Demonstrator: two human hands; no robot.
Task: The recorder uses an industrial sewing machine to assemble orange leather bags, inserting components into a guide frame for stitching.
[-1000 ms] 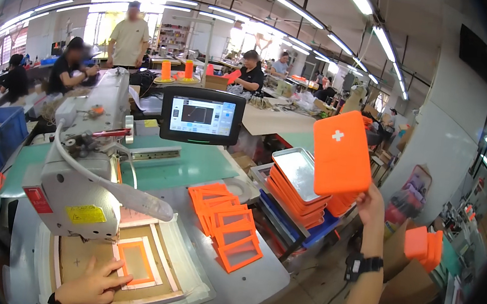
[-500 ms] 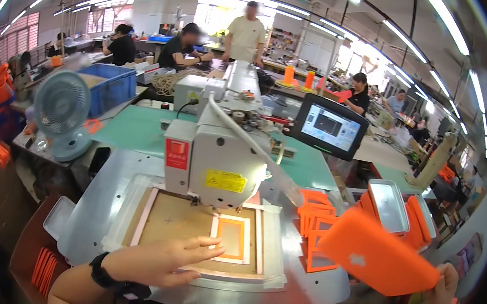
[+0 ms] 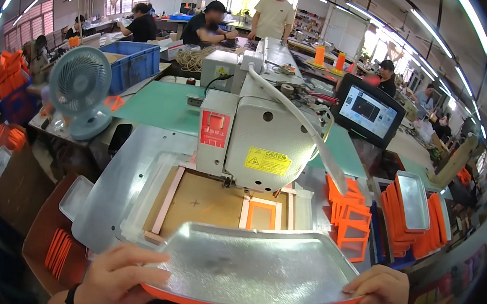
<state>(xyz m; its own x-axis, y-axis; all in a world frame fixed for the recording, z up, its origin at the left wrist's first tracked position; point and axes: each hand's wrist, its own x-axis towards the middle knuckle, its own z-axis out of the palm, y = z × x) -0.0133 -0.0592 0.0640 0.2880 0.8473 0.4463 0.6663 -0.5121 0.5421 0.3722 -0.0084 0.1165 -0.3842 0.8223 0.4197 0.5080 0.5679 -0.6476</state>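
My left hand and my right hand grip opposite ends of an orange panel, its shiny silver side facing up and orange along its near edge. Just beyond it, under the head of a grey sewing machine, lies a tan template board with pale strips. A small orange rectangular frame sits in that board's right part, and the held panel hides the board's front. To the right, several orange window frames overlap on the metal machine bed.
Stacked orange, silver-faced pieces stand at right, beside a screen. At left are a fan, a blue crate and a carton holding orange pieces. Co-workers sit or stand behind the machine.
The orange panel, earlier raised at right showing a white cross, has turned over and come low to the centre. My left hand has left the template board and taken its other end. My view has swung left.
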